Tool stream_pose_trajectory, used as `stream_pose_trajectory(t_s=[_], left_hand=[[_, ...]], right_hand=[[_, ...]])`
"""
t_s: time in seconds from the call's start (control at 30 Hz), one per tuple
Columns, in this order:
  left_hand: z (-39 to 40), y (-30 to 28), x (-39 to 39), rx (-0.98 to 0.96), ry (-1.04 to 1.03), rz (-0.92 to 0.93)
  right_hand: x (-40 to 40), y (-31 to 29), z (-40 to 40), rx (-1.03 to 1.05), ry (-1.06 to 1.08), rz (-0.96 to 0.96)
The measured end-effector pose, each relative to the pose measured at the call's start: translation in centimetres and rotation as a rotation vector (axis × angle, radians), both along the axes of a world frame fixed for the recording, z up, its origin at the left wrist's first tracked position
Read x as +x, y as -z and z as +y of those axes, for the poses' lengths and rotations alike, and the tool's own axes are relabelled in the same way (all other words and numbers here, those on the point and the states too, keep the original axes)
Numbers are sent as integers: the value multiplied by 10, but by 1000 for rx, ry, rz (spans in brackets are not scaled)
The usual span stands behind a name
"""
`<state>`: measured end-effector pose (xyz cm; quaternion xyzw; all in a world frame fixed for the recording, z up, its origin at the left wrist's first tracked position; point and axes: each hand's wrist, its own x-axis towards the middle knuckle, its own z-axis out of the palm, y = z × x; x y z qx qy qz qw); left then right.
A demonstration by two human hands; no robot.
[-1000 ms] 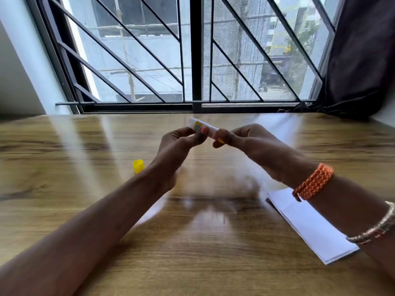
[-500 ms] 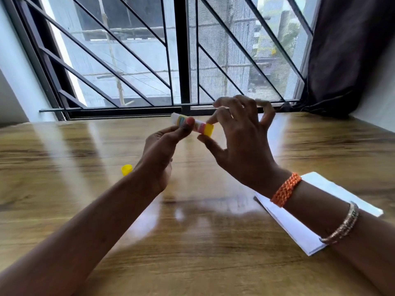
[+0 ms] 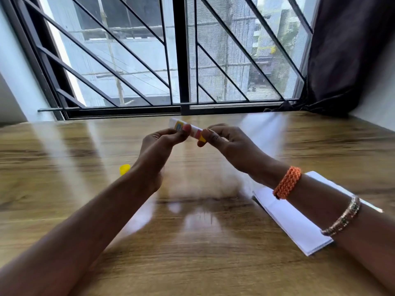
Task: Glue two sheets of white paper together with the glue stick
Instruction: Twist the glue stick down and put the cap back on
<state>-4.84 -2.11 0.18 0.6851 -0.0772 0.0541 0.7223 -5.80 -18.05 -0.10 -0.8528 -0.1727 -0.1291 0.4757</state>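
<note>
I see 2 hands raised together over the middle of the tabletop (image 3: 213,263), sharing 1 glue stick (image 3: 188,129). My left hand (image 3: 159,146) pinches the tube's middle between thumb and fingertips, while my right hand (image 3: 230,144) pinches its yellow end, fingers curled. The tube lies tilted, its white end pointing toward the far edge and the window (image 3: 181,56). Both forearms reach in from the near edge. 1 yellow cap (image 3: 124,169) sits on the tabletop just left of my left wrist, partly hidden by it. 1 stack of white paper (image 3: 292,223) lies near the right edge under my right forearm, which covers part of it; I cannot count the sheets. My right arm wears 1 orange braided band (image 3: 287,182) and 1 metal bangle (image 3: 342,216). A dark curtain (image 3: 346,50) hangs at the far right corner.
</note>
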Motion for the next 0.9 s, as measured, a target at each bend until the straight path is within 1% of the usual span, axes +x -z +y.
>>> stream_pose_trajectory(t_s=[0.03, 0.07, 0.17, 0.2, 0.23, 0.27, 0.33, 0.4, 0.57, 0.63, 0.67, 0.8, 0.87, 0.9], left_hand=[[0, -1, -1, 10, -16, 6], [-1, -1, -1, 20, -34, 15], [-2, -3, -6, 15, -84, 61], [-2, -4, -9, 17, -76, 77], [-3, -5, -11, 23, -54, 82], [-3, -6, -12, 25, -33, 81], [-5, -7, -15, 6, -1, 71], [-6, -7, -16, -30, 28, 59], [-5, -7, -5, -106, 123, 16], [-4, -6, -3, -118, 144, 13], [-3, -5, -2, -126, 141, 18], [0, -4, -1, -136, 116, 29], [1, -4, 0, -115, 82, 20], [2, -4, 1, -103, 56, 15]], right_hand=[[-1, 1, 1, -120, 93, -81], [-2, 1, 2, -275, 199, -202], [-9, -2, 0, -766, 430, -698], [-11, -4, -1, -862, 468, -820], [-13, -5, -2, -911, 490, -900], [-13, -6, -2, -920, 505, -933], [-14, -7, -1, -854, 501, -904], [-15, -7, 2, -712, 461, -819], [-10, -6, 6, -298, 333, -465], [-9, -6, 7, -150, 270, -368], [-9, -6, 7, -123, 251, -347], [-8, -4, 7, -145, 198, -309], [-7, -2, 5, -181, 233, -319], [-7, -2, 5, -228, 280, -357]])
